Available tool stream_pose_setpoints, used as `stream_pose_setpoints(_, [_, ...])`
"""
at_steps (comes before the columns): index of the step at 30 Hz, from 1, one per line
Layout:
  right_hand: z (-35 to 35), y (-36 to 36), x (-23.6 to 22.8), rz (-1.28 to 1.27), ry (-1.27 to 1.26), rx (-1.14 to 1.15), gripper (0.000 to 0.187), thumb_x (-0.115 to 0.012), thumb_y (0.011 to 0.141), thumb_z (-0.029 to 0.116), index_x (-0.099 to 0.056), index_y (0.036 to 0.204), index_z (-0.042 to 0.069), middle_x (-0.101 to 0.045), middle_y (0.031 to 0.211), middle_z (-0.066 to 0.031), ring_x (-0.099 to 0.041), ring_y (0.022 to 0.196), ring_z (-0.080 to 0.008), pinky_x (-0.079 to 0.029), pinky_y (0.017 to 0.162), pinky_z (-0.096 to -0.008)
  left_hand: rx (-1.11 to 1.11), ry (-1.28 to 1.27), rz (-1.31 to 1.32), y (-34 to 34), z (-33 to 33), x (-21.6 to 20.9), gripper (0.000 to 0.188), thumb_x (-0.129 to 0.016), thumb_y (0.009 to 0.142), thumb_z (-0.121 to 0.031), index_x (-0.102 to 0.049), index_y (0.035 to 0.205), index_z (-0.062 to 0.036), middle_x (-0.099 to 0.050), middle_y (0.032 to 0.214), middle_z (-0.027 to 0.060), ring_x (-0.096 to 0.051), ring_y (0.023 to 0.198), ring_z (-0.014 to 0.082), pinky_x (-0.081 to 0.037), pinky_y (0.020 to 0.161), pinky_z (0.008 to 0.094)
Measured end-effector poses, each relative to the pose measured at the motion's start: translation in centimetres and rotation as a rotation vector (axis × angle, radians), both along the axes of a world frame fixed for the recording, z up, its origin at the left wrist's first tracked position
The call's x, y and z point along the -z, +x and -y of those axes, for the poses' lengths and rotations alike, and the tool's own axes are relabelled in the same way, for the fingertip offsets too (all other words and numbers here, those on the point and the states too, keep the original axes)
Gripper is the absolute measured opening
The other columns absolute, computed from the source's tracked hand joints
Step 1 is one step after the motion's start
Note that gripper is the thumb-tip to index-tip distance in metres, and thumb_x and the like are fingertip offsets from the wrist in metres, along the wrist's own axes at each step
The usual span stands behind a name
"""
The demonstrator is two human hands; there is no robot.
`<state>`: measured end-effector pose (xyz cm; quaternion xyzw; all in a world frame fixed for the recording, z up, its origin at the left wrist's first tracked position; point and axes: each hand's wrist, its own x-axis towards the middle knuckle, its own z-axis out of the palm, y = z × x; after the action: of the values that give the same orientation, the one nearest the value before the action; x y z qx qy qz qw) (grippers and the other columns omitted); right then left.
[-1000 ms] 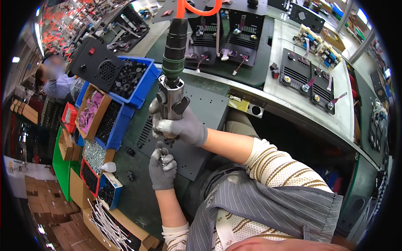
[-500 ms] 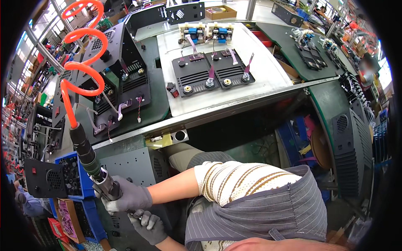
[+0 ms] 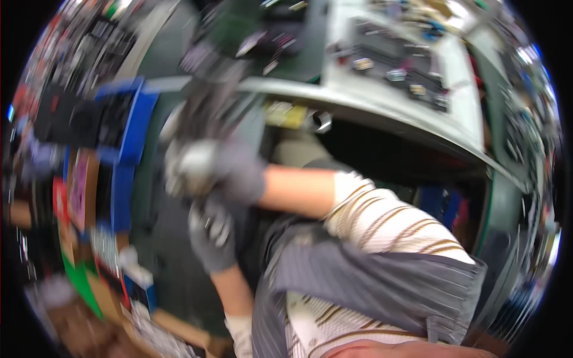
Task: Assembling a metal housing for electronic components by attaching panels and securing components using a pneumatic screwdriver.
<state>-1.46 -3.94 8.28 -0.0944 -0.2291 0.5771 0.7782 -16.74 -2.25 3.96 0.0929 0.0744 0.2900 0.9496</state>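
Motion smears much of the head view. My right hand (image 3: pixel 242 172), in a grey glove, reaches across to the left with its fingers blurred. By it is a dark elongated object (image 3: pixel 212 98) with a bright silvery part; its kind cannot be made out. My left hand (image 3: pixel 212 238), gloved too, is just below the right one. Its fingers are curled closed, and what they hold, if anything, is hidden. A grey metal panel (image 3: pixel 250 128) lies beyond my right hand, partly covered.
Blue bins (image 3: pixel 132 131) with dark parts stand at the left, beside a cardboard box (image 3: pixel 91 191). A white work surface (image 3: pixel 462 77) bears black vented plates (image 3: pixel 388 53) at the upper right. The bench's metal edge (image 3: pixel 358 95) crosses in front of me.
The view has swung left and down. The air tool on its orange coiled hose was in my right hand; the hose no longer shows. My left hand remains close below the right.
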Motion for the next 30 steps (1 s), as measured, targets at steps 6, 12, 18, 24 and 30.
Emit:
stream_pose_setpoints(6, [-3.1, 3.7, 0.2, 0.180, 0.069, 0.329, 0.033, -0.049, 0.088, 0.027, -0.058, 0.097, -0.003, -0.061, 0.089, -0.0135, -0.064, 0.079, -0.0261, -0.053, 0.070, -0.0377, -0.042, 0.193, -0.647, -1.9, -3.1, -1.7, 0.036, -0.053, 0.095, -0.033, -0.052, 0.115, -0.0031, -0.043, 0.074, -0.0022, -0.036, 0.053, 0.0056, -0.028, 0.042, 0.0167])
stream_pose_setpoints(12, [-5.4, 3.8, -1.3, 0.229, -0.007, 0.357, 0.038, -0.057, 0.083, 0.023, -0.048, 0.114, 0.004, -0.058, 0.079, -0.0094, -0.059, 0.070, -0.0241, -0.049, 0.065, -0.0359, -0.257, 1.335, -1.502, -1.6, -11.1, -1.1, 0.039, -0.064, 0.084, -0.032, -0.063, 0.113, -0.0055, -0.066, 0.091, 0.0058, -0.061, 0.080, 0.0172, -0.048, 0.072, 0.0298])
stream_pose_setpoints(18, [-7.6, 2.6, -1.8, 0.376, -0.067, 0.391, 0.036, -0.057, 0.081, 0.016, -0.046, 0.112, 0.001, -0.057, 0.077, -0.0094, -0.059, 0.068, -0.0230, -0.049, 0.063, -0.0342, -0.109, 1.848, -1.651, 1.8, -14.4, 0.0, 0.038, -0.069, 0.078, -0.034, -0.067, 0.109, -0.0124, -0.068, 0.098, 0.0131, -0.064, 0.092, 0.0268, -0.050, 0.079, 0.0332])
stream_pose_setpoints(24, [-12.3, 2.3, -1.6, 0.534, -0.069, 0.357, 0.031, -0.059, 0.080, 0.011, -0.049, 0.107, 0.000, -0.058, 0.077, -0.0078, -0.059, 0.065, -0.0166, -0.051, 0.060, -0.0298, -0.262, 1.432, -1.779, -0.4, -17.6, -0.5, 0.033, -0.066, 0.081, -0.035, -0.067, 0.110, -0.0177, -0.068, 0.100, 0.0083, -0.064, 0.089, 0.0273, -0.050, 0.076, 0.0379])
stream_pose_setpoints(30, [-17.0, 0.6, -1.6, 0.649, -0.129, 0.285, 0.030, -0.065, 0.080, 0.011, -0.050, 0.104, 0.002, -0.057, 0.078, -0.0058, -0.058, 0.060, -0.0141, -0.051, 0.055, -0.0274, -0.131, 1.528, -1.828, 0.1, -18.8, 0.3, 0.035, -0.066, 0.081, -0.036, -0.067, 0.111, -0.0191, -0.068, 0.105, 0.0061, -0.064, 0.097, 0.0252, -0.049, 0.082, 0.0359])
